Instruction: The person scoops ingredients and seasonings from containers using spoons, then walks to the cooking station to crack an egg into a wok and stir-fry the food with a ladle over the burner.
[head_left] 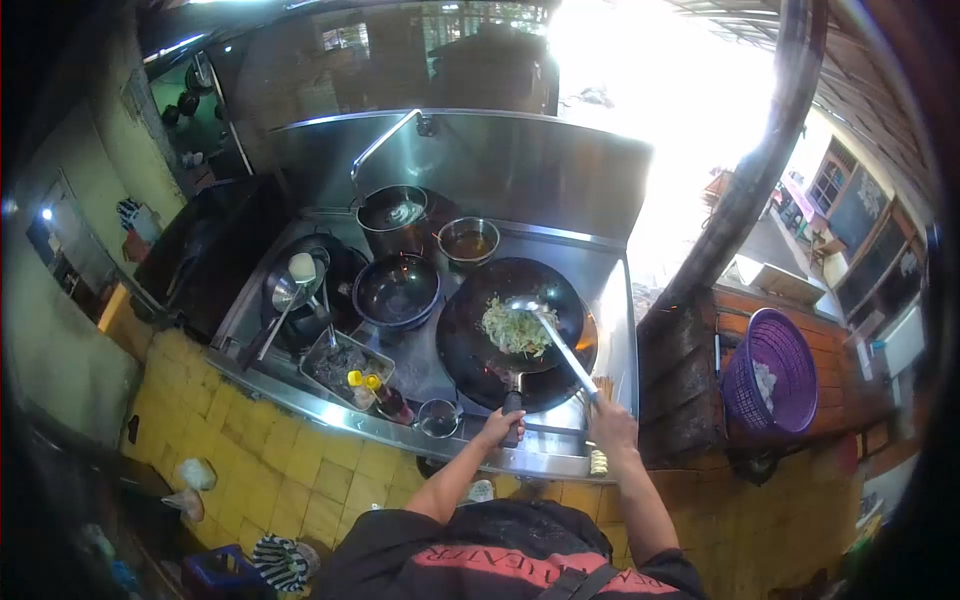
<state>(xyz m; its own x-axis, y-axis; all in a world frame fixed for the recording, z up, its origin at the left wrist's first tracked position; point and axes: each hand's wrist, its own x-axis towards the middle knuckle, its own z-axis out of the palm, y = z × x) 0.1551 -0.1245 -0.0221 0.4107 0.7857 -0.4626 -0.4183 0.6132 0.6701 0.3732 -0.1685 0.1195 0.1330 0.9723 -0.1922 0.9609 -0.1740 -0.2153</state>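
Fingers of the left hand (497, 430) closed round the wok's dark handle (512, 405); those of the right hand (613, 425) wrapped about the upper end of a long ladle (570, 357). Neither grip slack.

Just left of the left fingers: a small round cup (438, 418), then bottles with yellow caps (366, 380).

Directly beyond both hands sits the wok (465, 335): broad, round, blackened metal, a dull sheen on its curve. Likely heavy and rigid, probably hot at the rim; best held by the handle alone, well back from the bowl. The ladle, pale and slim-shafted, should be light and stiff; its far end is the place to grip. Its head rests in the food (507, 327), mid-wok, ahead of the fingers: pale green shreds, soft-looking, loosely heaped, probably slippery with oil.

Farther off, ahead-left of the left fingers: a dark, rounded pan (395, 290), then a small pot (468, 242) of brownish liquid. Farthest ahead, a smooth steel splashback (560, 185), softly reflective.
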